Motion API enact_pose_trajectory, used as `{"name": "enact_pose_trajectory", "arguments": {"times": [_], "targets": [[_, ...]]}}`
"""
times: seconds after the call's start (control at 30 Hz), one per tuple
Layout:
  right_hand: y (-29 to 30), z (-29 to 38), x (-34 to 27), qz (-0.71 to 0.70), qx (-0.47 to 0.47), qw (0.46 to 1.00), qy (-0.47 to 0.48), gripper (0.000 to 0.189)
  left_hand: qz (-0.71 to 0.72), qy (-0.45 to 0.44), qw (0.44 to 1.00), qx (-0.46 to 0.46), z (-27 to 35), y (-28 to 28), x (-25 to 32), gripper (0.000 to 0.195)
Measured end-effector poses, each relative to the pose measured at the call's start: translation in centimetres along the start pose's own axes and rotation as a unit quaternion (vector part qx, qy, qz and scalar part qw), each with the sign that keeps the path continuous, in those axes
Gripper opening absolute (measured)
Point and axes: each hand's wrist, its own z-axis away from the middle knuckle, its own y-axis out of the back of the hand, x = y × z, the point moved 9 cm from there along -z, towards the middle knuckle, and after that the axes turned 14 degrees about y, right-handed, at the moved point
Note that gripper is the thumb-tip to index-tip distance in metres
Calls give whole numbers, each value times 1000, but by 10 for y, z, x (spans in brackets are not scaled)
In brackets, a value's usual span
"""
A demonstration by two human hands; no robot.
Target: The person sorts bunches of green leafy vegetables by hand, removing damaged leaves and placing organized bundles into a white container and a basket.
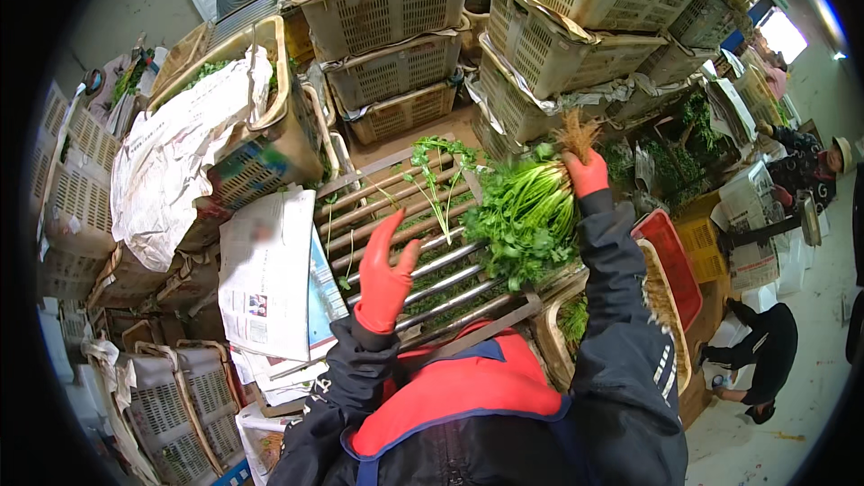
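Note:
My right hand (586,173), in a red glove, grips a thick bunch of leafy green herbs (526,216) just below its brown roots. The herbs look like coriander or leaf celery, and their leaves hang over the right part of a rack of metal bars (445,283). My left hand (383,273), also red-gloved, hovers above the rack's left side, with thumb and fingers apart and nothing in it. Loose stalks (437,199) lie across the bars between the hands and beyond them. A pile of newspapers (266,270) rests left of my left hand.
Stacked plastic crates (391,13) rise beyond the rack, with another stack (540,67) to their right. At left, crumpled paper (182,142) covers part of a crate (270,162). A red crate (675,270) stands right of my arm. One person (763,358) bends over at far right; others work farther off.

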Motion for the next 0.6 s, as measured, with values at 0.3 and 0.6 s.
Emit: {"name": "enact_pose_trajectory", "arguments": {"times": [0.3,0.6], "targets": [[-13,0,-149,16,-132,985,109,24,-146,-235,961,-28,-9,-109,94,102],[-161,114,-128,-266,-531,789,-157,24,131,155,865,-458,51,-124,-55,67]]}}
